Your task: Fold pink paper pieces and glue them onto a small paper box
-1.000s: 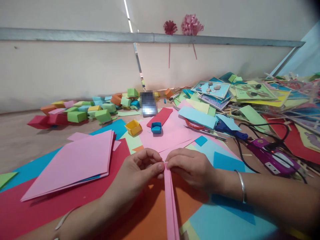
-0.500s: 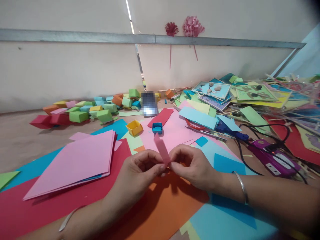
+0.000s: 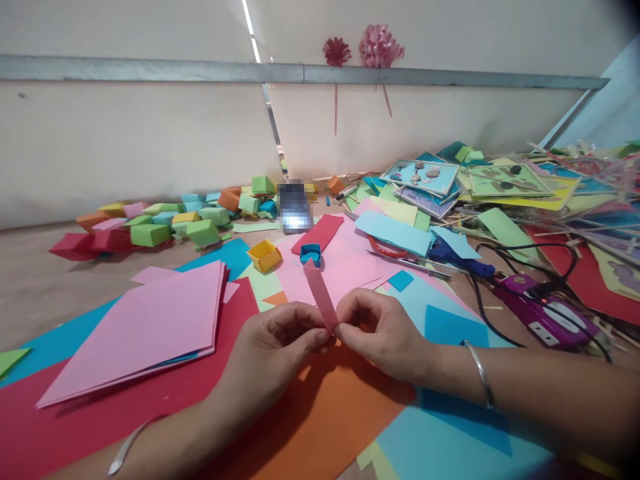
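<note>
Frame centre: left hand [image 3: 283, 343] and right hand [image 3: 387, 337] pinch pink strip [image 3: 321, 293] at lower end; best keep edges flush.

Stack [image 3: 145, 320]: left of your left hand [image 3: 283, 343].
Boxes [image 3: 265, 257]: ahead of your left hand.
Scissors [image 3: 387, 249]: ahead of your right hand [image 3: 387, 337].
Socket [image 3: 543, 310]: right of your right hand.
Strip [image 3: 321, 297]: between both hands.

A narrow, straight pink paper strip [image 3: 321, 297] slants up and away, leaning left. Its far end narrows to a small tip; its near end sits pinched between the left hand [image 3: 287, 340] and the right hand [image 3: 384, 333].
</note>
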### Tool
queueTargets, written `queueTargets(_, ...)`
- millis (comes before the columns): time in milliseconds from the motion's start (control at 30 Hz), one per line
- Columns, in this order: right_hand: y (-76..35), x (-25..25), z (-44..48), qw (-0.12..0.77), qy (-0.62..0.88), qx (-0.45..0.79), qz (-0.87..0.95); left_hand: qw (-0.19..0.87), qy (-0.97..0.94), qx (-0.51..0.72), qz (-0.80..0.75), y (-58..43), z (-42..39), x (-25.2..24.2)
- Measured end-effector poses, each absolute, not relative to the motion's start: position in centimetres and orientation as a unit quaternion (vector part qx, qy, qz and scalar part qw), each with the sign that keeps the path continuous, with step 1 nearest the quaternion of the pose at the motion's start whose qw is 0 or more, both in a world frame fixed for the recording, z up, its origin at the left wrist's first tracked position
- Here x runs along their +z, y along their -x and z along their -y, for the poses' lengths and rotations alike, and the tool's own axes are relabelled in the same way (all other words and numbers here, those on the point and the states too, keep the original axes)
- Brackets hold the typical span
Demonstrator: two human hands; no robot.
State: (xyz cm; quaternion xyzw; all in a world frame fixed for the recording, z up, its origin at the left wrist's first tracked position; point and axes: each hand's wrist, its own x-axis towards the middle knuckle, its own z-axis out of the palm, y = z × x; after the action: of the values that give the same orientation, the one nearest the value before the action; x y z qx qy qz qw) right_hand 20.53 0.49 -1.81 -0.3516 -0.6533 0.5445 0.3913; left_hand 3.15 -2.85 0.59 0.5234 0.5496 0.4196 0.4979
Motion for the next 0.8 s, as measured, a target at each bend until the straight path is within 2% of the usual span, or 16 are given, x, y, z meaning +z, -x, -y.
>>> queueTargets(233, -20.4, -1.77, -0.43, 0.384, 0.355, 0.545, 0.655, 0.483, -0.536, 0.428, -0.544, -3.38, 3.03, 0.35)
queueTargets(633, -20.43, -1.41, -0.95, 0.327, 0.331, 0.652, 0.599, 0.525, -0.539, 0.375, -0.542, -3.13, 2.87, 0.83)
queueTargets(800, -20.42, -1.35, -0.77, 0.348, 0.322, 0.677, 0.563, 0.588, -0.472, 0.384, -0.532, -3.57, 3.21, 0.87)
